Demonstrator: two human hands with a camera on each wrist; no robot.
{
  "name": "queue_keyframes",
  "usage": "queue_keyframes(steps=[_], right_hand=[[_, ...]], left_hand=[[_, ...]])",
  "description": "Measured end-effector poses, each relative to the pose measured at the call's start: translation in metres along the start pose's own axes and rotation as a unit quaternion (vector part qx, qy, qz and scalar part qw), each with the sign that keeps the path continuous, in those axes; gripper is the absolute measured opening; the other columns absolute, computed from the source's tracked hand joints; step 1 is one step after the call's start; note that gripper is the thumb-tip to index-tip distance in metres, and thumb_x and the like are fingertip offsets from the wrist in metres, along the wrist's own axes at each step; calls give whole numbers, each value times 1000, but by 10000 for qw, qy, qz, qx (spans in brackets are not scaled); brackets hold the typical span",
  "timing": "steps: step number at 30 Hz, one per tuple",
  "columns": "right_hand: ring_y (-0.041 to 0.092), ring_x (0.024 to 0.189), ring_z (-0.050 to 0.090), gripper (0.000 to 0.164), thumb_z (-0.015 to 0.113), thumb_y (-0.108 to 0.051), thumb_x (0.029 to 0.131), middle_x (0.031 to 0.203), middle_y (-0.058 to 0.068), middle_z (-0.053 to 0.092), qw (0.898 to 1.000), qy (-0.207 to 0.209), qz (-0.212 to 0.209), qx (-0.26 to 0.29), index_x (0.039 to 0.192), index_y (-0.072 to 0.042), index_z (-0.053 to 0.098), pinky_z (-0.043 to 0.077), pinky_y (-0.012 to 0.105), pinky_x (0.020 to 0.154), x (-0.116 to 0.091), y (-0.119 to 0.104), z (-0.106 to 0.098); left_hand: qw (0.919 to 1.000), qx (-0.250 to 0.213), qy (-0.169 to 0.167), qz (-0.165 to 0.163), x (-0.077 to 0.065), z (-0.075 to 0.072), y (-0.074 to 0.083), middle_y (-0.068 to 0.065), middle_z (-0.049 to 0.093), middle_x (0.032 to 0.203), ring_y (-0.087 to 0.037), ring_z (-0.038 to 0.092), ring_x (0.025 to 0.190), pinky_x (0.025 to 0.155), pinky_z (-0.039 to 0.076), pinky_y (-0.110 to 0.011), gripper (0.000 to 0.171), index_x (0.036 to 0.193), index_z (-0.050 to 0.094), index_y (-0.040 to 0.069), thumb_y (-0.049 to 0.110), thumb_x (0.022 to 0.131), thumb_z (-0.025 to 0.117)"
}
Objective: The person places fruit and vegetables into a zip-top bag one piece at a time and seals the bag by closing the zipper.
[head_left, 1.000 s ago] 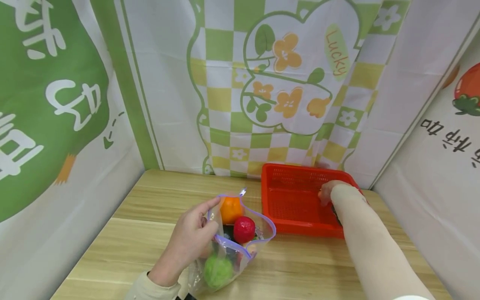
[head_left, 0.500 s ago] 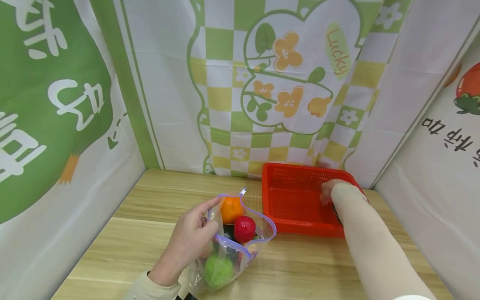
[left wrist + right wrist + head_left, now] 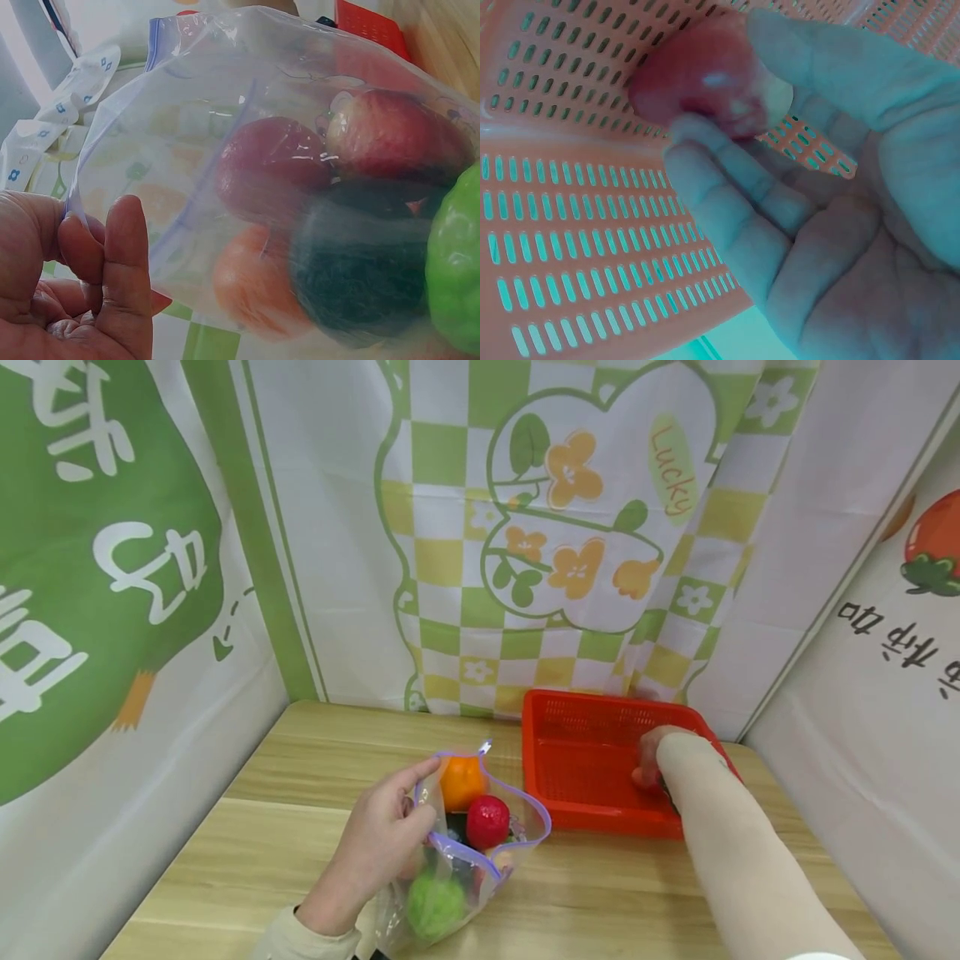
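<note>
In the head view my left hand (image 3: pixel 386 831) pinches the rim of a clear zip bag (image 3: pixel 540 806) with a purple seal, which stands open. Inside it lie an orange round item (image 3: pixel 462 783), a red round fruit (image 3: pixel 487 821) and a bumpy light-green vegetable (image 3: pixel 435 906). The left wrist view also shows a large dark-green item (image 3: pixel 367 262) through the plastic. My right hand (image 3: pixel 654 756) reaches into the red basket (image 3: pixel 573 818). In the right wrist view its thumb and fingertips grip a red fruit with a pale end (image 3: pixel 705 71); the fruit's kind is unclear.
A dark-green thing (image 3: pixel 666 787) shows in the basket, mostly hidden by my right forearm. The basket stands at the back right of the wooden table (image 3: pixel 300 777). Printed cloth walls (image 3: pixel 337 610) close in the back and both sides.
My right hand has moved slightly lower and nearer to me inside the basket. The left hand and the bag stay nearly still.
</note>
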State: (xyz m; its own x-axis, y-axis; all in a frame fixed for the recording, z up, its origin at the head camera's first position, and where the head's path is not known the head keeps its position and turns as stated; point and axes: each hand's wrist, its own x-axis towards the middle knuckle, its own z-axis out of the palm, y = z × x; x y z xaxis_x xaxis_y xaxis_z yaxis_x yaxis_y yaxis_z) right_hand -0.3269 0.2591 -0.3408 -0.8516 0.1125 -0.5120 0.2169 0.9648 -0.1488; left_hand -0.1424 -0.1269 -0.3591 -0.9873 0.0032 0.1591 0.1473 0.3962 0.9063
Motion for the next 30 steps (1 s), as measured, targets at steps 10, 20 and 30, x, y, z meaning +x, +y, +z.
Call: queue_keyframes(steps=[10,20,30], right_hand=[[23,91,51,49,84,-37,68,100,6,56,9997,-56,-83,-239,107,-14,65,47,33,67,-5,-6,5],[18,77,54,43,82,-50,66,83,1,57,9951,97,-256,-952,88,-16,69,45,30,63,-1,-11,9],[19,77,55,32,82,-44,67,84,3,59,9909,-119,-236,-1319,81,-18,71,46,32,62,9,-13,9]], left_hand=[[9998,25,41,215,-1,-1,-3,4,32,50,-8,28,39,36,20,-19,60,135,56,26,4,79,53],[9999,14,-17,165,-1,-1,-1,3,35,51,-7,29,40,35,21,-19,61,136,55,26,3,79,53],[9999,-27,-41,143,-1,-1,-2,3,34,50,-8,28,38,34,20,-18,60,136,54,26,3,80,52]])
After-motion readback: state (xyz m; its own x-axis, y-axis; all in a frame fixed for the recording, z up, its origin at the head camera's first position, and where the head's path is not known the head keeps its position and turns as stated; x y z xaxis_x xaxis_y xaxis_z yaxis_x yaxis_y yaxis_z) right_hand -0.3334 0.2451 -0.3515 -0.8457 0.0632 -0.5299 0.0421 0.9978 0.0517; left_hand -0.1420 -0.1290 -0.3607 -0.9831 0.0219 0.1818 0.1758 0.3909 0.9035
